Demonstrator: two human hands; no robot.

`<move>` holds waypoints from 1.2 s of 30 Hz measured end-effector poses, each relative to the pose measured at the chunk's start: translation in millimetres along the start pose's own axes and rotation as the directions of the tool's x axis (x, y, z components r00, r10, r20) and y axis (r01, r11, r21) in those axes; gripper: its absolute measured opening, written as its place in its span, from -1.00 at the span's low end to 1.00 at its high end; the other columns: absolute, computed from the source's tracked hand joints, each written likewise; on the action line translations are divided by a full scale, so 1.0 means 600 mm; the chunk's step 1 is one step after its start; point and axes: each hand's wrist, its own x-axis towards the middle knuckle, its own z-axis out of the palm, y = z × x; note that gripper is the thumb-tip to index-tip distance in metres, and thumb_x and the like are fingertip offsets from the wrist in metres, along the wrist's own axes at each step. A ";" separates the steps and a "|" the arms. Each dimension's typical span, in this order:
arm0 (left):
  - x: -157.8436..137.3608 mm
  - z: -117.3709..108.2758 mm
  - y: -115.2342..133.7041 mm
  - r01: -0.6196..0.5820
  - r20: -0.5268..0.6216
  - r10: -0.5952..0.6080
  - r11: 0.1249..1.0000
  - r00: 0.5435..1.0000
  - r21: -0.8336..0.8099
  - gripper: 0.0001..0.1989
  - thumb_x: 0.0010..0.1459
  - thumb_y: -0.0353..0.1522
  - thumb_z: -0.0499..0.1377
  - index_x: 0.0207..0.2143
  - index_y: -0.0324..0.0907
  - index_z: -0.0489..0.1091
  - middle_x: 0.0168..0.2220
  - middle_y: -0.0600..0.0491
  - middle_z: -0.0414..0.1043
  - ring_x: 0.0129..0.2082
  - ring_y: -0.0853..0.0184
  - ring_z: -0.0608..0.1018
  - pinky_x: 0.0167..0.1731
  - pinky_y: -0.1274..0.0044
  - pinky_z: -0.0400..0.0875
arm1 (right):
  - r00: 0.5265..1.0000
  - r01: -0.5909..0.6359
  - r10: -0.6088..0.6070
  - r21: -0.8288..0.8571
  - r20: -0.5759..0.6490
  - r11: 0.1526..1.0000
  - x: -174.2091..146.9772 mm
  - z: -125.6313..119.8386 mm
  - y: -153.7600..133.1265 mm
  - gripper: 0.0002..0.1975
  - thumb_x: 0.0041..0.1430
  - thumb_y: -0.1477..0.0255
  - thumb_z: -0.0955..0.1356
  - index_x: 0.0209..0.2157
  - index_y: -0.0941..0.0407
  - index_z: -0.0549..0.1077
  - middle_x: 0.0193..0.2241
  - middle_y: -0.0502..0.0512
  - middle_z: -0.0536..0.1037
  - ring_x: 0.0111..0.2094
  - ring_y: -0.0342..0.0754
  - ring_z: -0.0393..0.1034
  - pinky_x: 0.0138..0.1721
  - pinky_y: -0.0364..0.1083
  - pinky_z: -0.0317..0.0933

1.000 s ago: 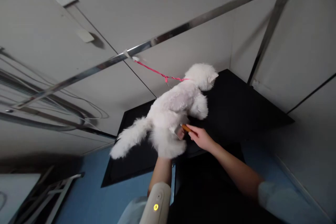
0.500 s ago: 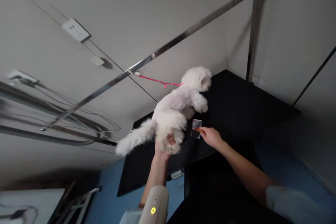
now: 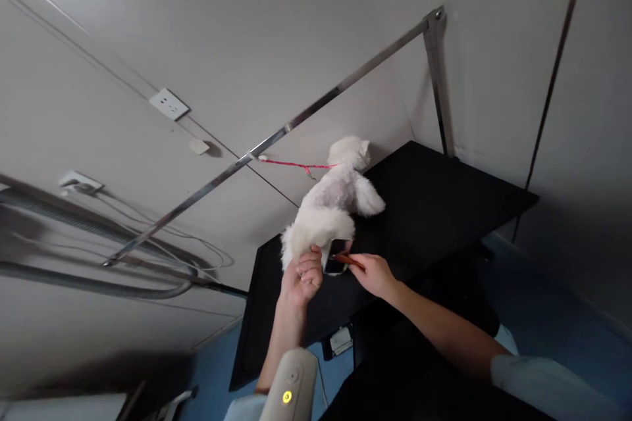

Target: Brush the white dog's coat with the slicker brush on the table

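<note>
We angle right hand [image 3: 374, 274] to ten o'clock, fingers wrapping brush [image 3: 340, 257]; left hand [image 3: 302, 279], one o'clock, fingers curled, gripping dog [image 3: 320, 225].

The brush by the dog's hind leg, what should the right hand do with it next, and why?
Probably a light stroke through the hind leg fur of the white dog: the right hand holds the brush, its head is at that leg, and the left hand is closed there.

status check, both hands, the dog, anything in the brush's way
Left hand closed at rear of white dog. Right hand gripping brush by hind leg. Dog on black table. Pink leash clear of brush.
</note>
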 end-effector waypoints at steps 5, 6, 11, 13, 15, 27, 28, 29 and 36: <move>-0.012 0.008 0.000 0.023 -0.009 -0.023 1.000 1.000 -0.020 -0.80 0.34 -0.62 -0.07 -0.24 -0.17 0.17 -0.68 0.27 0.22 -0.81 0.59 0.31 -0.80 0.76 0.00 | 0.984 -0.152 0.146 -0.054 -0.104 0.987 0.021 -0.035 0.036 -0.67 0.31 0.39 0.33 0.05 0.02 0.59 -0.05 0.15 0.67 -0.04 0.08 0.58 0.00 -0.04 0.37; -0.014 0.010 -0.001 0.020 -0.018 -0.021 0.998 1.000 -0.052 -0.82 0.36 -0.59 -0.08 -0.25 -0.17 0.17 -0.69 0.27 0.22 -0.82 0.58 0.30 -0.81 0.75 0.00 | 0.961 -0.263 0.254 -0.077 -0.108 0.962 0.017 -0.040 0.049 -0.67 0.32 0.40 0.31 0.04 0.04 0.59 -0.06 0.18 0.67 -0.05 0.10 0.58 -0.03 -0.03 0.38; -0.017 0.022 -0.007 -0.001 -0.060 -0.007 0.993 0.998 -0.120 -0.80 0.44 -0.48 -0.12 -0.28 -0.18 0.18 -0.70 0.25 0.21 -0.84 0.56 0.29 -0.84 0.73 0.01 | 0.998 -0.060 0.060 -0.027 -0.017 0.998 0.010 -0.025 0.034 -0.69 0.32 0.37 0.33 0.03 0.01 0.60 -0.09 0.15 0.68 -0.09 0.04 0.58 -0.03 -0.09 0.35; -0.022 0.025 -0.003 -0.013 -0.059 0.006 0.994 0.998 -0.104 -0.80 0.45 -0.47 -0.13 -0.29 -0.18 0.18 -0.71 0.26 0.19 -0.85 0.56 0.28 -0.84 0.74 0.00 | 0.997 0.082 -0.082 -0.006 -0.009 0.997 0.028 -0.023 0.017 -0.69 0.32 0.35 0.34 0.04 -0.03 0.59 -0.09 0.13 0.68 -0.08 0.02 0.56 -0.01 -0.10 0.33; -0.029 0.026 0.005 -0.032 -0.057 0.027 0.996 0.998 -0.085 -0.80 0.45 -0.48 -0.14 -0.26 -0.19 0.19 -0.72 0.27 0.17 -0.86 0.57 0.26 -0.85 0.74 -0.02 | 0.997 -0.064 0.061 -0.058 -0.040 0.996 0.044 -0.032 0.019 -0.69 0.32 0.37 0.33 0.04 -0.01 0.59 -0.08 0.14 0.67 -0.08 0.05 0.56 -0.06 -0.09 0.34; -0.039 0.031 0.020 -0.021 -0.007 0.020 0.996 1.000 -0.087 -0.79 0.42 -0.56 -0.17 -0.24 -0.20 0.17 -0.70 0.29 0.18 -0.83 0.58 0.27 -0.81 0.75 0.02 | 0.964 -0.240 0.252 -0.122 0.088 0.963 0.044 0.017 -0.020 -0.75 0.37 0.43 0.28 -0.07 0.11 0.58 -0.17 0.20 0.67 -0.10 0.05 0.56 -0.13 -0.10 0.29; -0.039 0.031 0.022 -0.018 -0.015 0.017 0.997 1.000 -0.081 -0.79 0.42 -0.56 -0.17 -0.22 -0.20 0.17 -0.70 0.30 0.18 -0.83 0.58 0.27 -0.81 0.75 0.01 | 0.944 -0.293 0.310 -0.144 0.110 0.945 0.043 0.020 -0.021 -0.76 0.38 0.42 0.28 -0.11 0.13 0.58 -0.21 0.21 0.68 -0.14 0.06 0.57 -0.17 -0.11 0.28; -0.038 0.030 0.024 -0.020 -0.023 0.019 0.997 1.000 -0.074 -0.78 0.41 -0.57 -0.18 -0.24 -0.19 0.16 -0.70 0.30 0.18 -0.84 0.58 0.26 -0.81 0.75 0.00 | 0.943 -0.285 0.304 -0.138 0.138 0.948 0.042 0.023 -0.023 -0.77 0.37 0.42 0.28 -0.15 0.14 0.58 -0.23 0.20 0.68 -0.17 0.06 0.57 -0.19 -0.11 0.27; -0.040 0.032 0.042 -0.046 0.032 0.045 0.999 0.998 0.026 -0.73 0.35 -0.65 -0.13 -0.32 -0.13 0.08 -0.69 0.31 0.18 -0.81 0.61 0.28 -0.78 0.77 0.01 | 0.963 -0.163 0.142 0.075 0.230 0.984 0.058 0.049 -0.027 -0.75 0.40 0.43 0.24 -0.16 0.13 0.55 -0.17 0.15 0.66 -0.14 0.00 0.55 -0.17 -0.14 0.28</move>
